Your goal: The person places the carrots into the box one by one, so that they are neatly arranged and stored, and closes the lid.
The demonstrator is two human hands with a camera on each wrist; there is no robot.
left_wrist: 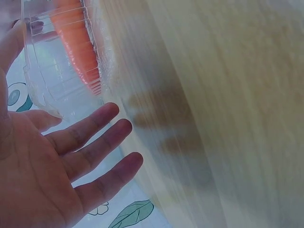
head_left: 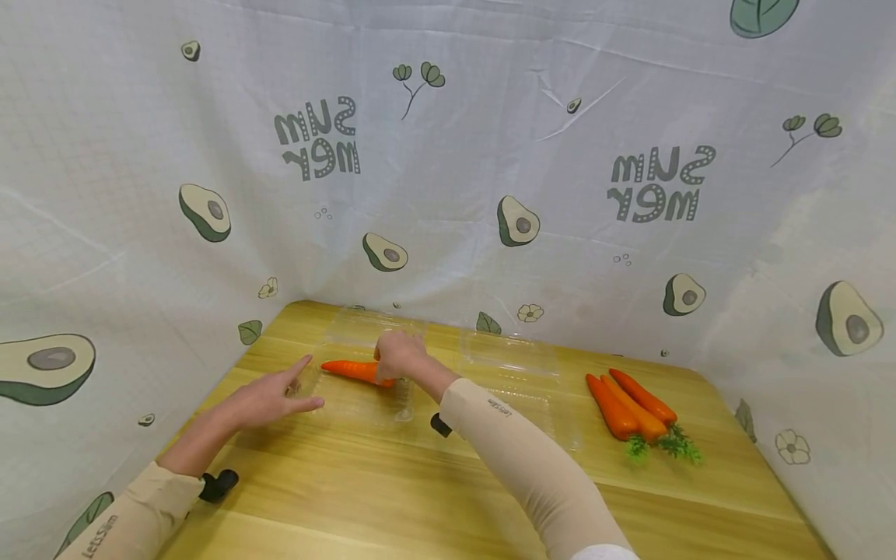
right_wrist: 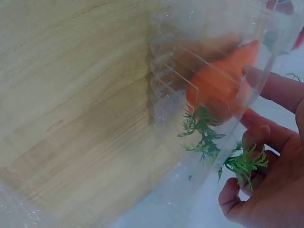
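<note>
An orange carrot [head_left: 353, 370] with green leaves [right_wrist: 204, 137] lies in a clear plastic box [head_left: 350, 408] on the table. My right hand [head_left: 402, 358] reaches over the box and grips the thick, leafy end of the carrot, its pointed end toward the left. In the right wrist view, fingers [right_wrist: 280, 92] bend over the box wall at the carrot. My left hand [head_left: 269, 398] is at the box's left end, fingers spread and straight. The left wrist view shows the thumb and forefinger around the box's corner, with the other fingers [left_wrist: 97, 147] extended beside it.
Three more carrots [head_left: 633, 406] with green tops lie together on the right of the wooden table [head_left: 336, 490]. A second clear box [head_left: 560, 412], lid raised, stands right of the first. Behind the table hangs an avocado-print cloth [head_left: 448, 171].
</note>
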